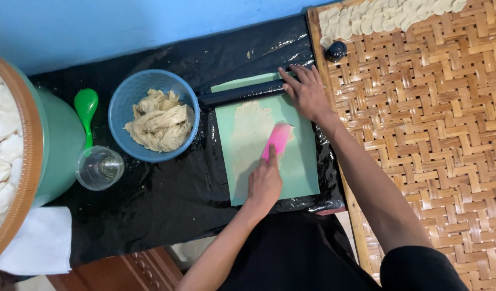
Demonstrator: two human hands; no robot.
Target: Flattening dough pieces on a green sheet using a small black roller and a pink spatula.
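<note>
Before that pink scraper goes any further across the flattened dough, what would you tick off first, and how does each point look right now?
1. Left hand grips the pink scraper: ok.
2. Scraper edge sits on the rolled dough sheet: ok.
3. Right hand steadies the black rolling pin at the top of the green mat: ok.
4. Mat lies flat on the black plastic sheet: ok, as far as it shows.
5. Blue bowl of dough scraps stands apart from the mat: ok.
6. Whether the dough sticks to the mat: cannot tell.
</note>
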